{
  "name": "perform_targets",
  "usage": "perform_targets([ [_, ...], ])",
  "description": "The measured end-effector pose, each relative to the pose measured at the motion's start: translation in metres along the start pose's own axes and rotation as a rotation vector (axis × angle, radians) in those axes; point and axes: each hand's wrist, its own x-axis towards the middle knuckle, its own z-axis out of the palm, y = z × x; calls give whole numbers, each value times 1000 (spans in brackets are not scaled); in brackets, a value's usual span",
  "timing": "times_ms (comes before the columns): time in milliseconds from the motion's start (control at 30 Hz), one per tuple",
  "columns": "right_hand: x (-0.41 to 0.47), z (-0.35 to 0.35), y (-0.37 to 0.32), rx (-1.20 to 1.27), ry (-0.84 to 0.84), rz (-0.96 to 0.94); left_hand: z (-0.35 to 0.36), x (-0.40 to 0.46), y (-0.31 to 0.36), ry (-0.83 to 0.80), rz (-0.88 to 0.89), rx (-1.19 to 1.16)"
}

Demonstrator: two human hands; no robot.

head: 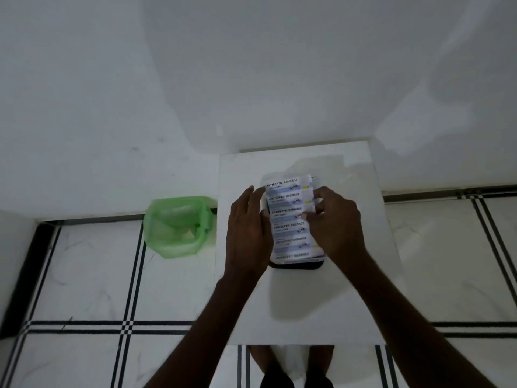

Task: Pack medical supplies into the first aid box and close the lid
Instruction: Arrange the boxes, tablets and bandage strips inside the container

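Note:
A long strip of white and blue packets printed "ANTISEPTIC BANDAGE" (289, 217) lies lengthwise over a dark box (296, 265) on the white table (307, 303). Only the box's near rim and a far corner show under the strip. My right hand (334, 228) pinches the strip's right edge near the top. My left hand (246, 233) rests against the strip's left edge, fingers stretched out and touching it. No lid is visible.
A bin lined with a green bag (179, 226) stands on the tiled floor left of the table, against the white wall. My feet show under the table's near edge.

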Motion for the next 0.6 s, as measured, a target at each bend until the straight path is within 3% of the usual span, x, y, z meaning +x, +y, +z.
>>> perform_targets([
  [200,-11,7,-7,-214,67,-48,6,-7,-14,-66,-3,-46],
  [333,-21,8,5,-300,354,-311,13,-2,-9,-129,131,172],
  [400,-13,19,20,-433,236,-439,17,-1,-11,-209,175,284],
  [500,0,35,40,-528,4,-474,20,4,-12,-255,187,400],
  [600,4,36,43,-584,-6,-489,19,7,-13,-255,196,429],
])
